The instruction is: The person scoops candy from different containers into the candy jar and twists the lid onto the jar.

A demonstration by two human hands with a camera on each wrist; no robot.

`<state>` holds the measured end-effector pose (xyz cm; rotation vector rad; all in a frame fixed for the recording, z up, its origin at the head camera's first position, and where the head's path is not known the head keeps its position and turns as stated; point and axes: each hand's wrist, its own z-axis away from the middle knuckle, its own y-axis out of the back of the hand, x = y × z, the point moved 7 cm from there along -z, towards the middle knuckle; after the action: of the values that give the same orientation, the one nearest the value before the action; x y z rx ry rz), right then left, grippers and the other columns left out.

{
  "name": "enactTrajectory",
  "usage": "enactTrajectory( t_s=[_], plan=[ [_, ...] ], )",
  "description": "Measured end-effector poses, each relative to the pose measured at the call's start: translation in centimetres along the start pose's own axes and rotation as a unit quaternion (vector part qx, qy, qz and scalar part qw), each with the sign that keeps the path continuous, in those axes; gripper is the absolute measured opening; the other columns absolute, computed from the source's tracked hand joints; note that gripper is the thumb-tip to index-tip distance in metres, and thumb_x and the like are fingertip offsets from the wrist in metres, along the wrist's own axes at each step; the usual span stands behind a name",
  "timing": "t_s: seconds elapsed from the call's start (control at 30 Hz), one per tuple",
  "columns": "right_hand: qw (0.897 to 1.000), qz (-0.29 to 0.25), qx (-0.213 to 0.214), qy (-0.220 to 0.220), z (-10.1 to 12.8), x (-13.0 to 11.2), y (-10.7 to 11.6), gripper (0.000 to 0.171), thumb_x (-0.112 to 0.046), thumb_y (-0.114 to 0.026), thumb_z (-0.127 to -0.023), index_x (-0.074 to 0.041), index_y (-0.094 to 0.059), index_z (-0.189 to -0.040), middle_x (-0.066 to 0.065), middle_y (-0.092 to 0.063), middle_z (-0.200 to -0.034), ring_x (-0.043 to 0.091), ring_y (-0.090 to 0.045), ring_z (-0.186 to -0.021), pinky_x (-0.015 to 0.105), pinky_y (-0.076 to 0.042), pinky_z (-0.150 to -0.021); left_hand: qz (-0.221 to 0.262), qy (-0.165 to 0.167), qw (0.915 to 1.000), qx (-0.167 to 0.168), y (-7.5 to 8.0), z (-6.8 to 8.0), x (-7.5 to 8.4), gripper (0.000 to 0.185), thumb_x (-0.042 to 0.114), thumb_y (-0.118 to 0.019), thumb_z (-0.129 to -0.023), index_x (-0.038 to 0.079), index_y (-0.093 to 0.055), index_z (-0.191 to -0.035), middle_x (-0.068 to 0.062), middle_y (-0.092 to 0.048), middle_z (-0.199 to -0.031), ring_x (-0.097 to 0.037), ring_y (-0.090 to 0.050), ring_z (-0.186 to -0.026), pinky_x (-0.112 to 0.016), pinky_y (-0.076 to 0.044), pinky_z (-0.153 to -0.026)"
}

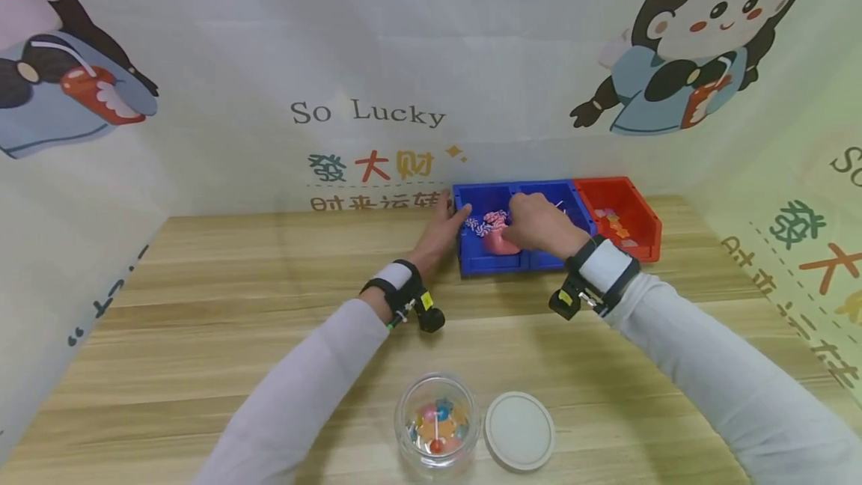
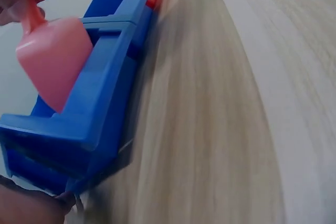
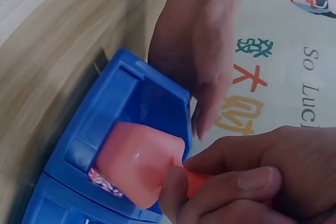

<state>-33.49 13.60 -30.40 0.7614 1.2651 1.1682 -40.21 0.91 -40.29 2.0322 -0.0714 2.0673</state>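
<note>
My right hand [image 1: 535, 224] grips the handle of a pink scoop [image 1: 499, 242] [image 3: 139, 163] whose bowl dips into the left blue bin [image 1: 480, 259] [image 3: 94, 129], over striped sweets [image 1: 480, 227]. My left hand [image 1: 446, 224] [image 3: 197, 45] rests with straight fingers against that bin's left wall. The left wrist view shows the blue bin [image 2: 89, 114] from the side with the scoop [image 2: 52, 59] above it. Near the front edge stands a clear jar [image 1: 436, 425] with several sweets inside, its white lid [image 1: 519, 430] lying beside it.
A second blue bin [image 1: 559, 204] and a red bin [image 1: 619, 215] with small sweets stand to the right of the first, against the printed backdrop. The wooden table [image 1: 236, 298] spreads wide on the left and in the middle.
</note>
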Motion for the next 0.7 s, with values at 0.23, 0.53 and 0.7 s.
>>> enactTrajectory(
  t_s=[0.23, 0.53, 0.7],
  plan=[
    [1.000, 0.010, 0.028, -0.005, -1.1, 0.1, -1.1, 0.020, -0.016, -0.060, -0.087, 0.004, -0.058, -0.091, 0.006, -0.044, -0.069, 0.019, -0.049, -0.059, 0.024, -0.034, -0.047, -0.036, -0.025, 0.9987, -0.024, -1.2, 0.0, 0.0, 0.067, 0.020, -0.040, -0.102, 0.017, 0.002, -0.155, -0.006, -0.008, -0.163, -0.020, -0.008, -0.150, -0.037, -0.008, -0.123],
    [0.992, -0.046, 0.120, -0.015, -3.0, 1.2, -2.2, 0.028, -0.018, -0.066, -0.083, -0.009, -0.050, -0.063, 0.005, -0.049, -0.064, 0.021, -0.051, -0.059, 0.027, -0.036, -0.045, -0.072, -0.027, 0.9967, -0.026, -1.4, -0.5, 0.0, 0.070, 0.011, -0.035, -0.099, 0.009, 0.009, -0.154, -0.009, 0.004, -0.163, -0.019, 0.001, -0.150, -0.033, -0.002, -0.123],
    [0.985, -0.058, 0.162, -0.010, -3.4, 1.0, -2.6, 0.024, -0.018, -0.067, -0.083, -0.002, -0.056, -0.069, 0.018, -0.061, -0.077, 0.032, -0.061, -0.071, 0.039, -0.048, -0.056, -0.080, -0.027, 0.9961, -0.026, -1.4, -0.4, 0.1, 0.070, 0.010, -0.034, -0.098, 0.008, 0.009, -0.154, -0.010, 0.004, -0.163, -0.019, 0.001, -0.150, -0.033, -0.002, -0.123]
  ],
)
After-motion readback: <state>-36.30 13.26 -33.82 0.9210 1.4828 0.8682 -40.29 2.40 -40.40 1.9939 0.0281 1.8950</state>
